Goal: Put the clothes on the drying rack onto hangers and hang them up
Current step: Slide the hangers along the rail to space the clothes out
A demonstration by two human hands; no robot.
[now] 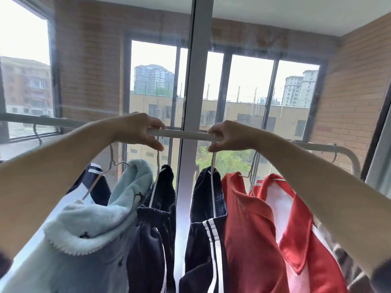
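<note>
Left hand: fingers curled over the rail, thumb beneath, pinching the hook of the left hanger where it meets the rail. Right hand: same hold, fingers over and thumb under, clamped on the hook of the right hanger. The hands are apart, with a bare stretch of rail between them.

The left hanger carries a black garment with a thin white stripe, hanging directly below the left hand. The right hanger carries navy trousers with white side stripes, below the right hand. A gap separates the two garments, and the grey window post shows through it.

Left of the black garment and touching it hangs a pale blue fleece on a wire hanger. Beyond that is a navy-and-white top. Right of the trousers and touching them is an orange-red shirt, then a red-and-white shirt partly under the right forearm. Grey cloth sits at the lower right edge; its kind cannot be told.

Behind the rail are a window and brick walls.
</note>
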